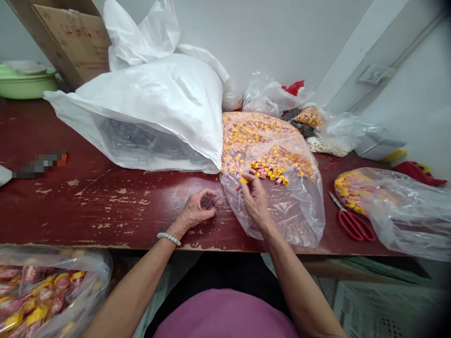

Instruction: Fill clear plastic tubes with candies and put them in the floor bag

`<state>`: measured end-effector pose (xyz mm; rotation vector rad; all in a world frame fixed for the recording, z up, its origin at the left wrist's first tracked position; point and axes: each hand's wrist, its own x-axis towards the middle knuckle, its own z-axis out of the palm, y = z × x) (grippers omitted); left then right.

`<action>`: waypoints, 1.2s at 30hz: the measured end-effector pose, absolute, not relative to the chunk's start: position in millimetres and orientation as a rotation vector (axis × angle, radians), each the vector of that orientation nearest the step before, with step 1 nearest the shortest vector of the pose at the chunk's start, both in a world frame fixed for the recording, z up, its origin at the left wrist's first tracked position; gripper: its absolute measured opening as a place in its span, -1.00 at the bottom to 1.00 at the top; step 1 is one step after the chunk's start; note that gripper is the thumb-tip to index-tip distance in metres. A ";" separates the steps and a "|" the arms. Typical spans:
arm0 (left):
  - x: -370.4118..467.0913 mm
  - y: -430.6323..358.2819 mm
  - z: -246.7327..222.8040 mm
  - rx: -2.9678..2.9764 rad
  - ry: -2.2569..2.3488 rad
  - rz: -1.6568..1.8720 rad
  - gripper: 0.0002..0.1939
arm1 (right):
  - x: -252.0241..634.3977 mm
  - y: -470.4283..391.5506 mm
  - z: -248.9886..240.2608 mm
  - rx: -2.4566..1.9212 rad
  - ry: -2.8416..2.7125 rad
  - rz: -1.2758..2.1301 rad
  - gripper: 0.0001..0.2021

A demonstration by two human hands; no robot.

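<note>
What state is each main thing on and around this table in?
Left hand: curled around clear cup
Right hand: pinching yellow piece
White sack: open, lying on its side
Middle bag: partly filled, lying flat
Right bag: partly filled
Lower-left bag: open, filled
Scissors: apparently closed
Table: paint worn in patches

The clear containers look smooth plastic, the tabletop chipped.

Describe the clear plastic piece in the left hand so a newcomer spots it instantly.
On the dark-red table, find the open white sack. In front of its right end, the left hand holds the clear plastic piece. Unlike similar clear pieces inside the sack, this one is held outside.
</note>
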<state>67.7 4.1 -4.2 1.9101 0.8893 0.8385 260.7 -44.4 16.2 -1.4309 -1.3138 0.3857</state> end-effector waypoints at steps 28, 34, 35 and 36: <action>66.9 10.5 -7.6 1.909 0.828 0.796 -0.73 | 200.6 -28.0 -10.9 -1.263 -1.198 0.913 -0.73; 67.3 11.1 -10.6 1.771 0.839 0.798 -0.71 | 215.2 -37.0 7.5 -1.351 -1.344 0.590 -0.75; 67.5 10.9 -11.8 1.754 0.847 0.801 -0.70 | 228.7 -35.9 12.1 -1.363 -1.337 0.529 -0.74; 67.8 10.8 -13.2 1.742 0.853 0.803 -0.69 | 245.7 -32.8 15.3 -1.393 -1.328 0.454 -0.74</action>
